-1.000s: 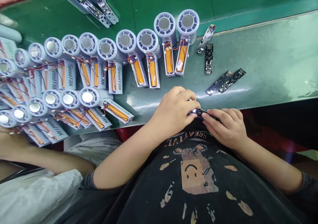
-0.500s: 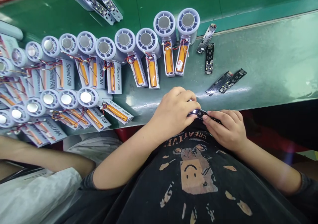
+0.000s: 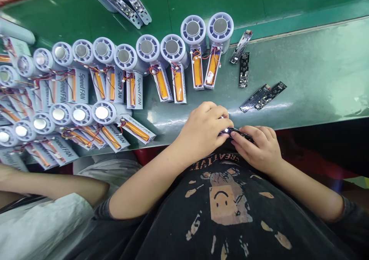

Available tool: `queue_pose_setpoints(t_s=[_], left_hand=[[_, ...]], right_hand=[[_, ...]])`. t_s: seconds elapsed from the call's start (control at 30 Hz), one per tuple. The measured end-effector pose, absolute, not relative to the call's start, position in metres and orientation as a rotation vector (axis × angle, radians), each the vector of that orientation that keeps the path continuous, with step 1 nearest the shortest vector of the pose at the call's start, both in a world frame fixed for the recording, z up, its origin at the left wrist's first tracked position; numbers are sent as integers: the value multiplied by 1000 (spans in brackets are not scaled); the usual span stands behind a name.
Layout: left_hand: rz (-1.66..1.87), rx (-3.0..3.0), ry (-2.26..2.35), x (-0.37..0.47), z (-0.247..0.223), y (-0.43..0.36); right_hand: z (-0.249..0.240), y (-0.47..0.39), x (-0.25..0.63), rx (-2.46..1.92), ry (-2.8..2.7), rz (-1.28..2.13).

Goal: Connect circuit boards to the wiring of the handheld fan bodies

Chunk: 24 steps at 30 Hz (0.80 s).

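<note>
Between both hands, at the table's near edge, is a narrow black circuit board [image 3: 236, 131] with a bright white light near its left end. My left hand [image 3: 206, 129] pinches that lit end, its fingertips covering part of it. The fingers of my right hand [image 3: 258, 146] are closed round the board's other end. Beyond the hands, two crossed circuit boards [image 3: 271, 95] lie on the green table [image 3: 317, 71]. Farther back are a black board [image 3: 243, 70] and a board with a paler face [image 3: 241, 46], close together.
Rows of light-purple fans [image 3: 172, 47] with orange batteries and loose wires cover the table's left side. More fan bodies with boards [image 3: 123, 6] stand at the back. Another person's arm [image 3: 54, 181] is at the lower left.
My right hand has slid slightly left along the board, toward my left hand. The camera view has shifted a little, so the fans appear slightly farther right.
</note>
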<state>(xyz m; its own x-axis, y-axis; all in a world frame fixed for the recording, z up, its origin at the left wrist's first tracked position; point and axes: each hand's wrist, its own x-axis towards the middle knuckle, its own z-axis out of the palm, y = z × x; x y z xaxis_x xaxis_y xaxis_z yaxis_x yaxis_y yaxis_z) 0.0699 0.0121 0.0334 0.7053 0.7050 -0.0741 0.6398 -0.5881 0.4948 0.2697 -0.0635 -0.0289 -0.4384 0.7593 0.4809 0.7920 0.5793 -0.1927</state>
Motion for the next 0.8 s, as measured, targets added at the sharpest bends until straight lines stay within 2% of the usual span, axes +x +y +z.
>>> queue_pose_setpoints(t_s=[0.23,0.6,0.8], left_hand=[[182,2417,1025,69,34,12],[218,2429,1028,69,31,10],[634,2399,1084,46,35,3]], right_hand=[[-47,-64,268,-1205,-2226,-14],[-41,-59,263,-1228,-2244,-4],[-32,-62,276,-1162,-2085,170]])
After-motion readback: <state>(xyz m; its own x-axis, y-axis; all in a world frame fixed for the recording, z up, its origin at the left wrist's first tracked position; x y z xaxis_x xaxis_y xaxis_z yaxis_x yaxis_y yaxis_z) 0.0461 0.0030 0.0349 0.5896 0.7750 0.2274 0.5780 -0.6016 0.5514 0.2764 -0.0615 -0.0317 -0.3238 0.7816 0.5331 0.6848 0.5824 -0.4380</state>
